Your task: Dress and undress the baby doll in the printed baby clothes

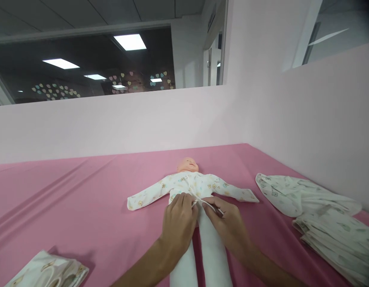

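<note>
A baby doll [188,164] lies on its back, head at the far end, with its arms spread out in a white printed top [188,181]. White trouser legs [214,251] stretch from it toward me. At the doll's waist my left hand [180,217] and my right hand [224,217] are close together. White cloth ties [199,199] cross between my fingertips, and each hand pinches one. My left palm and most of its fingertips are hidden behind the back of the hand.
Pink cloth [82,215] covers the table, which meets white walls at the back and right. Folded printed clothes [49,273] lie at the front left. A green-printed garment [304,195] and a folded stack [340,239] lie on the right.
</note>
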Motion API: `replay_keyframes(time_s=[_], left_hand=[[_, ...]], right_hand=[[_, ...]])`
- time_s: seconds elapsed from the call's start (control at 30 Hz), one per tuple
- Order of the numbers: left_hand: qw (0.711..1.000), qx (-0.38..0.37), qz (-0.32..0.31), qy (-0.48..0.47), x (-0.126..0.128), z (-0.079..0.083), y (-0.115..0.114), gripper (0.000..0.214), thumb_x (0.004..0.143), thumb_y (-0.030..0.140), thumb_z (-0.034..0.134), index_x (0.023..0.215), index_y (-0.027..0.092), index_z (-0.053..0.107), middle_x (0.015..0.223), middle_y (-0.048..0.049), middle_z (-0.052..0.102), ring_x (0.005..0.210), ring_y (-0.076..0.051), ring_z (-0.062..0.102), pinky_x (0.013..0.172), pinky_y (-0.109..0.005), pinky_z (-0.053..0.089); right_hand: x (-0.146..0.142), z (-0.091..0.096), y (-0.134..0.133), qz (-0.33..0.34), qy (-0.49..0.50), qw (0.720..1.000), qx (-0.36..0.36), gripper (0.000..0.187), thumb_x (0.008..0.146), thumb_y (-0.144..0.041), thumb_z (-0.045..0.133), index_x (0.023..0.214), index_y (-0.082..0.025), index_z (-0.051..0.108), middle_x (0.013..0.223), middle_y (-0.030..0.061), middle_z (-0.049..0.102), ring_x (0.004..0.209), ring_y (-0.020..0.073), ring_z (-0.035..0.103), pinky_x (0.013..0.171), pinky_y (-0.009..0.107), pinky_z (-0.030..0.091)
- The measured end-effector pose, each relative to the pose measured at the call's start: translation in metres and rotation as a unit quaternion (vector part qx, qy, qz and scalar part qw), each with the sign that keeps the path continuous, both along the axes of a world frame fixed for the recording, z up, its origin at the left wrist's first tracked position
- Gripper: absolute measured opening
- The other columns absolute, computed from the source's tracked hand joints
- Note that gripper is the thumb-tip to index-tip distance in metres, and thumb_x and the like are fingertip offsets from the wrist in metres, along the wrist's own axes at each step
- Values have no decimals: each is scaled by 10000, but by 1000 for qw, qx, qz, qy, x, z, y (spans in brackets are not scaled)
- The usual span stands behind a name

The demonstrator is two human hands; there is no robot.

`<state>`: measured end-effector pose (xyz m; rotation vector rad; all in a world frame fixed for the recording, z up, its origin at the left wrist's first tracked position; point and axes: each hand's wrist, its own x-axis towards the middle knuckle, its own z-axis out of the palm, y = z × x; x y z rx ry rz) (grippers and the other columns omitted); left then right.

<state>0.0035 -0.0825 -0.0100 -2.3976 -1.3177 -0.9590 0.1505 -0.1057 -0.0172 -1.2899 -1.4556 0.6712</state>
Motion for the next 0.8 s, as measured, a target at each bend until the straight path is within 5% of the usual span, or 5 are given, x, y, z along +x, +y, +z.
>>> replay_keyframes(time_s=[0.43,0.6,0.8], left_hand=[[999,31,-32,-8,2,-16,-1,190,832,30,399,777,201,463,734,-25,539,671,-181,477,564,-290,305],[991,-101,-31,-76,3,-9,-2,166,859,92,370,752,206,429,740,-18,539,683,-176,458,600,-292,324],[928,-300,-45,-215,4,13,-1,141,878,236,376,748,213,422,722,15,530,687,-158,456,609,-269,337]], right_hand=[[-8,-3,-6,-15,-31,997,65,183,881,-278,501,911,-249,679,847,29,651,775,195,591,681,317,496],[-15,-5,-11,8,-37,994,104,219,906,-244,458,938,-260,674,996,45,617,873,176,590,733,304,520],[-19,-9,-15,23,-30,995,90,262,927,-261,431,1034,-277,669,1180,66,570,985,180,597,784,301,553]])
